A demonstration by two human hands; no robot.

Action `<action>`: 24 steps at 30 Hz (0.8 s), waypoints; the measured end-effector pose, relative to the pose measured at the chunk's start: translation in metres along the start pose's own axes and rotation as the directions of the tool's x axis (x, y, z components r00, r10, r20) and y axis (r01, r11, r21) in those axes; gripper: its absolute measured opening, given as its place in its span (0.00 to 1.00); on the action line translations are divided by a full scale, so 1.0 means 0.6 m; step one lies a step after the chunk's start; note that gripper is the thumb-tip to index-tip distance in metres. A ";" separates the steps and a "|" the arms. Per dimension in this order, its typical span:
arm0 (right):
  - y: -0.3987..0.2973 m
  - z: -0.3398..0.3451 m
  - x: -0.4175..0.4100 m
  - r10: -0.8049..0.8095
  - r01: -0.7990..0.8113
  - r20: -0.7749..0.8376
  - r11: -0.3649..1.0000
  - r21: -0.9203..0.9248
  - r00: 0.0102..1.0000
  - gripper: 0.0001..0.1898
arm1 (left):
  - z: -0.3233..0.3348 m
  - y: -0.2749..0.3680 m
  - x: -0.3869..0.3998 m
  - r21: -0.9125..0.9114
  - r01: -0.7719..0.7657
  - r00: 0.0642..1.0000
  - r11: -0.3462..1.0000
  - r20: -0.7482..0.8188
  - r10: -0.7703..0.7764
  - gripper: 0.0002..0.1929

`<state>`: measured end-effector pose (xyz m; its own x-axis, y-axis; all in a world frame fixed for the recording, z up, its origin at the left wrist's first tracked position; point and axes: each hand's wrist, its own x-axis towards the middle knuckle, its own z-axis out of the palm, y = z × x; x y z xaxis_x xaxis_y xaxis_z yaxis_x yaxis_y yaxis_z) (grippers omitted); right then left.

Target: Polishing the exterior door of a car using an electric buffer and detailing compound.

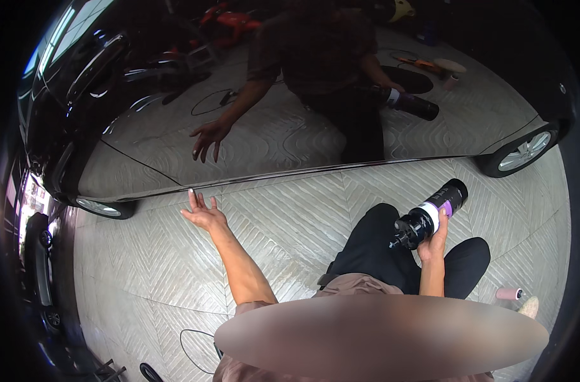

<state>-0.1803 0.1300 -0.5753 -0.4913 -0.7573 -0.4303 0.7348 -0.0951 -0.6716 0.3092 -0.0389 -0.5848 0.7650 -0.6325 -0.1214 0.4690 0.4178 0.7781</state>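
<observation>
My right hand (434, 241) is closed around a black bottle (430, 212) with a purple and white label that bears writing. The bottle lies tilted over my knees, its dark nozzle pointing down and to the left. Holding nothing, my left hand (204, 212) is spread near the lower edge of a glossy dark car's side (280, 143). Whether a fingertip touches the car I cannot tell. The car's panels mirror my arms and the bottle.
Car wheels stand at the right (526, 152) and left (101, 207). On the patterned tile floor (175, 267) lie a pink bottle (508, 293), a round pale pad (529, 307) and a thin black cable (182, 351). Another car (42, 272) stands far left.
</observation>
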 end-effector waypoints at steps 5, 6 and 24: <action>-0.002 -0.006 -0.003 0.008 -0.008 0.016 1.000 -0.016 1.000 0.29 | 0.062 0.016 0.008 0.204 -0.282 0.959 0.938 0.042 0.279 0.37; 0.001 -0.002 -0.004 0.014 -0.014 0.022 1.000 -0.018 1.000 0.29 | 0.052 0.008 0.040 0.368 -0.416 0.909 0.832 0.157 0.385 0.36; -0.009 -0.011 0.009 -0.012 0.010 0.044 0.999 0.050 0.999 0.28 | 0.192 0.010 -0.215 0.196 -0.521 0.766 0.831 0.538 0.353 0.32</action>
<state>-0.1897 0.1309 -0.5781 -0.4793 -0.7838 -0.3950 0.7523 -0.1351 -0.6448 0.1627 -0.0300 -0.4933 0.5138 -0.6875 0.5131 -0.0952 0.5487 0.8306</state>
